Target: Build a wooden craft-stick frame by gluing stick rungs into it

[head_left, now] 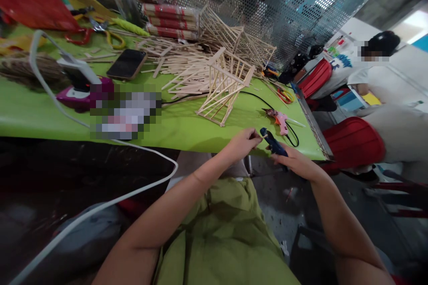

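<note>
Your right hand (294, 160) is wrapped around a dark blue hand tool (277, 146) at the table's (180, 134) near edge, close to its right corner. Your left hand (244, 143) pinches a pale stick (264, 136) at the tool's head. Behind, inward from that edge, one stick frame (228, 72) is assembled; another frame (247, 41) lies toward the far edge. Many loose sticks (190, 71) remain unjoined. Your fingers hide most of the pinched stick, so you cannot tell whether it is cut; your grip covers the tool's handles.

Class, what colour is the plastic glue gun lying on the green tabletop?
The plastic glue gun is mainly pink; head view.
</note>
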A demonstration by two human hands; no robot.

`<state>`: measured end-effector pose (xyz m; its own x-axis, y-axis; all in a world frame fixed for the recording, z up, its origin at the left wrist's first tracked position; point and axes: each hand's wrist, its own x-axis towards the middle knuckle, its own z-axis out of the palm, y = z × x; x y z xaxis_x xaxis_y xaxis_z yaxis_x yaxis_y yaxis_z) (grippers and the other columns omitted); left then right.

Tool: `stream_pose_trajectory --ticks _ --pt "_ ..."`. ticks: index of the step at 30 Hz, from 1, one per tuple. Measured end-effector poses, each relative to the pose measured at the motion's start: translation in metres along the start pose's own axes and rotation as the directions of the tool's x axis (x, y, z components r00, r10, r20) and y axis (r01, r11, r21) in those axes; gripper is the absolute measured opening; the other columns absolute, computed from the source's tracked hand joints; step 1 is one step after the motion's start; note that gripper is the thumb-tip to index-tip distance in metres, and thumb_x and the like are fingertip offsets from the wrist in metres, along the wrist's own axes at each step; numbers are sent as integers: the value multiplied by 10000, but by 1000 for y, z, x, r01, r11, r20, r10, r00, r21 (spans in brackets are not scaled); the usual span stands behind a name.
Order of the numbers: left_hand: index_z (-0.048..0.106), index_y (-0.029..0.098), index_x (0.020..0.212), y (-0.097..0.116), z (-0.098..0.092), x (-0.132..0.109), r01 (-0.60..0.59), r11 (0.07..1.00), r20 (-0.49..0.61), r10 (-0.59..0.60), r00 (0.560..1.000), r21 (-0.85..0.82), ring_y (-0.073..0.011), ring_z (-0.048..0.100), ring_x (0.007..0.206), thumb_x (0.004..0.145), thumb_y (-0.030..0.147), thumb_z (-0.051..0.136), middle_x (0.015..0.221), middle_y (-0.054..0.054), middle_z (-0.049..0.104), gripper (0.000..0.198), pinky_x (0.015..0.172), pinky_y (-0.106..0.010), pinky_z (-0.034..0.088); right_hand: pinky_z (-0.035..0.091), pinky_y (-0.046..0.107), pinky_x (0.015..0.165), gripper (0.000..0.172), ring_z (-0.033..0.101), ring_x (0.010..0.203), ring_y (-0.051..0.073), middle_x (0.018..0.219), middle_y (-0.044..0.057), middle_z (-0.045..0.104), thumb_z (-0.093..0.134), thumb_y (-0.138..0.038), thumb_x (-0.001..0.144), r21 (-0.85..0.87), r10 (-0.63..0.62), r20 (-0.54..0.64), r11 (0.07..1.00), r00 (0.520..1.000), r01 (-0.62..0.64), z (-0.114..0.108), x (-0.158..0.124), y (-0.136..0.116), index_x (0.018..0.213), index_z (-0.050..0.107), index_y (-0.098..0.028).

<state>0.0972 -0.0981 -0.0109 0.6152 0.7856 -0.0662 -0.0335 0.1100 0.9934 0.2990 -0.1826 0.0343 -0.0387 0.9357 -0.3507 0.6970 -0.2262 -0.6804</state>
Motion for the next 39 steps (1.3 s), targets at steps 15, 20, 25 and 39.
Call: stream_pose_trajectory --ticks 15,20,25,39 --pt "511 183 712 2 -1 -3 -34 999 21 35 999 -22 -91 447 560 870 196 552 581 58 498 163 571 -227 339 512 335 683 557 626 763 209 890 58 673 653 -644 828 118 10 55 993 998 -17 -3 -8 -6 1132 632 -179" --pt "534 179 739 2 0 -1 -84 996 46 84 995 16 -101 468 573 891 208 535 589 53 507 154 580 -235 345 512 348 712 524 621 745 212 900 58 690 616 -610 870 3 -13 -2 1000 1000 13 -2 -8 -3 1174 638 -184" --pt "543 175 755 5 1 -1 -41 999 59 42 997 -21 -88 421 526 894 214 517 564 65 476 147 562 -227 322 499 342 680 496 610 701 203 921 63 697 598 -590 881 -63 -17 -18 998 1000 16 -3 -7 -2 1158 632 -180" --pt "558 168 805 12 1 -3 76 994 86 -69 994 -79 -66 328 460 907 190 483 540 87 449 129 528 -214 269 478 332 649 454 606 651 196 800 32 649 547 -586 901 -142 -12 -23 990 1000 9 -3 -6 -1 1084 621 -177"
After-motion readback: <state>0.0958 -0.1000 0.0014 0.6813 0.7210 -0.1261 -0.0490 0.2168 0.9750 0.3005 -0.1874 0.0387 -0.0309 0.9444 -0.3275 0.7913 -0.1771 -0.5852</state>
